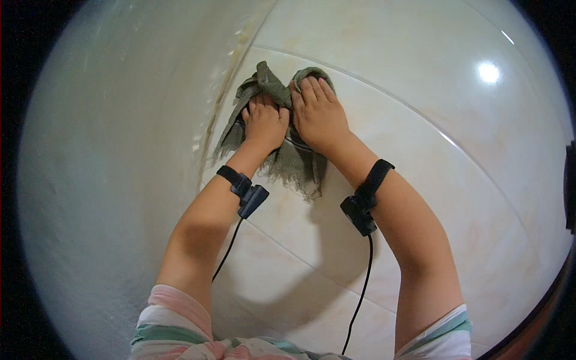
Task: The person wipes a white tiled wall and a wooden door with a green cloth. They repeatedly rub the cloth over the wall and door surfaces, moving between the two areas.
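Observation:
A grey-green cloth with a frayed edge lies bunched against pale glossy tiles. My left hand is on its left part, the fingertips tucked under a fold. Beside it, my right hand presses flat on the right part, fingers together, with a rolled edge of cloth around the fingertips. Both palms are hidden from view. Each forearm wears a black strap with a small dark device, from which a black cable runs down.
At the left a greyish, smooth, streaked surface meets the tiles along a yellowish seam. Thin joints run between the tiles. A bright light reflection shows at the upper right, and a dark object stands at the right rim.

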Demonstrator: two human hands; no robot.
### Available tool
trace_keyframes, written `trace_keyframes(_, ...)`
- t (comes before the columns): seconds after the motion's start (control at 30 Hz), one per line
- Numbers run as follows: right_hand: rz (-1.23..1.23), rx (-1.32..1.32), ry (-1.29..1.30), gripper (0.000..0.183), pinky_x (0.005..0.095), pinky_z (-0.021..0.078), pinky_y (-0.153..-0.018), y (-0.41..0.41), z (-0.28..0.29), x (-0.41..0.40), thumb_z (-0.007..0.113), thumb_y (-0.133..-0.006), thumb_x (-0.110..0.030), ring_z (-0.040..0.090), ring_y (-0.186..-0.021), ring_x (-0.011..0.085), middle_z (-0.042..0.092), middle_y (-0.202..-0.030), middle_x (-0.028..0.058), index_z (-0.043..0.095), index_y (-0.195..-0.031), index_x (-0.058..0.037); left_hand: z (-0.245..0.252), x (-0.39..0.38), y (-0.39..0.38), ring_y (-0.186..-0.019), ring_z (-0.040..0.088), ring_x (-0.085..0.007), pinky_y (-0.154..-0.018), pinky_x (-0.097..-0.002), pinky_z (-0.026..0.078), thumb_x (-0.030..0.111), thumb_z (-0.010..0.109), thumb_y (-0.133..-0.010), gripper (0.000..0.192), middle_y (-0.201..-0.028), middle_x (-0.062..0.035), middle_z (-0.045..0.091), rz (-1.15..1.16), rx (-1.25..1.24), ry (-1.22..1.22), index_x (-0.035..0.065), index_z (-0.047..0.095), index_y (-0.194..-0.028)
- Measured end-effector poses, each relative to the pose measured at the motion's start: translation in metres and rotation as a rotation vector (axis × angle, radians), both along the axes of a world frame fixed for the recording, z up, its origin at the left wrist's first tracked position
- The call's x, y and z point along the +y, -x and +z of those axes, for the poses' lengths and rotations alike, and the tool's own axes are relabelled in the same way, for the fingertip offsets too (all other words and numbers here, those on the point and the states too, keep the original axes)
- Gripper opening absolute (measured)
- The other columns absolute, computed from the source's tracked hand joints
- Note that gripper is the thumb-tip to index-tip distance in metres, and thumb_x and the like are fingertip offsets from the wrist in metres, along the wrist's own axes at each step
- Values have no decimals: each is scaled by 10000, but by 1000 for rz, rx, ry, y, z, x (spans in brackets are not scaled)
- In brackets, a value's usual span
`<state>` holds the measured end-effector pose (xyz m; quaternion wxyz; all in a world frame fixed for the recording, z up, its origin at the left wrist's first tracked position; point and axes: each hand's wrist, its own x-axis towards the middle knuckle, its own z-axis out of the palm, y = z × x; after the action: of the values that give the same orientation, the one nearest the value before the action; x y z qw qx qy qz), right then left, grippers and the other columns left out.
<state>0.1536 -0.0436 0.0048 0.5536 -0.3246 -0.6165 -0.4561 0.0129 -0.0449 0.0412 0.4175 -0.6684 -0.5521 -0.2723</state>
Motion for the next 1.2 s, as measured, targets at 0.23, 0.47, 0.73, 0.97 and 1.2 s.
trace_keyframes(0.23,-78,-71,-113,415,408,307,-994,-1,-7,-5,442,-797,-193,456,-1097,332,517,-1086,213,515,-1129,43,3,19,13,-1103,420,-409,-921,-520,301,308,368,-819,483,-1105,-275,530,-226,200,-74,-107,596,-910)
trace_keyframes(0.47,-127,-92,-204,400,397,341,-946,-8,-4,29,429,-794,-170,484,-1029,317,552,-1013,181,525,-1125,32,-6,33,22,-1099,406,-368,-855,-534,349,326,385,-841,467,-1106,-218,509,-82,256,-113,-70,569,-1007)
trace_keyframes(0.73,-88,-67,-201,476,392,357,-954,-1,-9,33,547,-793,-251,490,-1040,314,538,-1040,179,485,-1191,2,-28,20,44,-1081,438,-302,-835,-514,374,329,428,-832,538,-1141,-146,483,-265,211,-296,1,383,-1257)
trace_keyframes(0.97,-162,-107,-47,529,416,348,-971,8,-12,37,552,-795,-262,482,-1070,351,515,-1102,209,429,-1237,0,-26,32,48,-1035,479,-311,-797,-515,408,331,454,-819,580,-1111,-144,497,-358,91,-278,59,333,-1316)
trace_keyframes(1.2,-164,-80,109,610,445,315,-997,10,-18,36,577,-771,-207,438,-1098,381,482,-1116,230,345,-1302,-18,-32,40,55,-892,561,-271,-713,-480,447,339,488,-811,521,-943,-83,581,-511,101,-357,118,407,-1276)
